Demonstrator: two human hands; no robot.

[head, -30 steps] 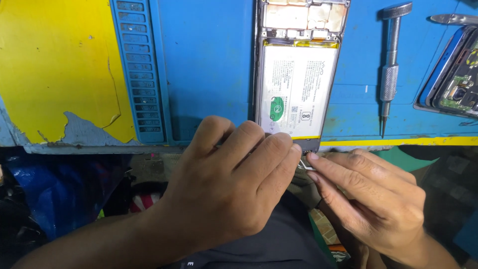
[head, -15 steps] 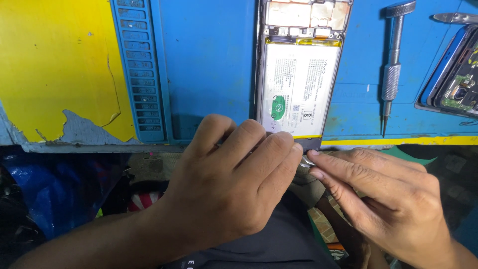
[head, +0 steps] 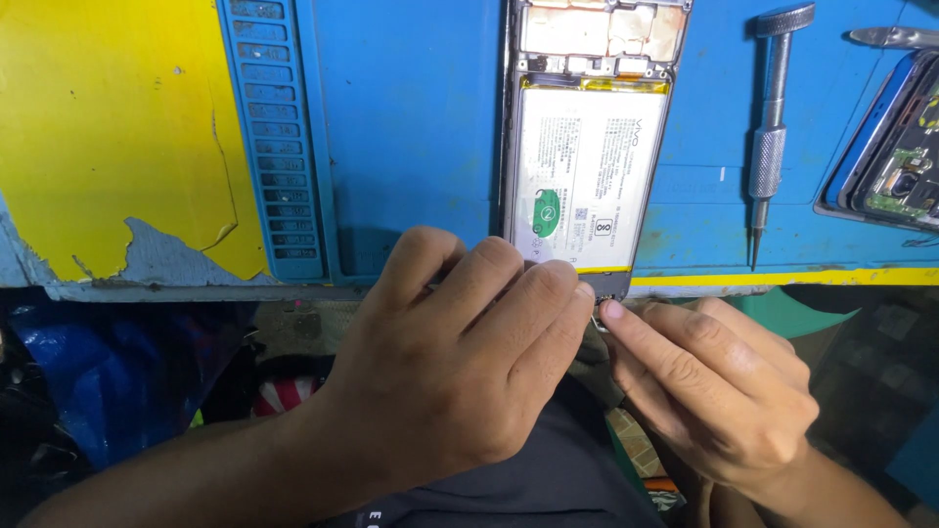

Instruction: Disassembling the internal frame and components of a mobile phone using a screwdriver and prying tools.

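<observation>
An opened phone lies on the blue work mat with its white battery exposed and its lower end at the mat's front edge. My left hand curls over that lower end and grips it, fingers closed. My right hand comes in from the right. Its fingertips pinch a small thin metal piece right at the phone's bottom edge, touching my left fingers. What the piece is cannot be made out.
A metal screwdriver lies upright on the mat right of the phone. A second opened phone sits at the far right. A ribbed blue strip borders a worn yellow sheet on the left. Dark clothing lies below.
Both hands stay at the phone's lower end. My right fingertips have edged slightly left, closer against the phone's bottom edge and my left fingers.
</observation>
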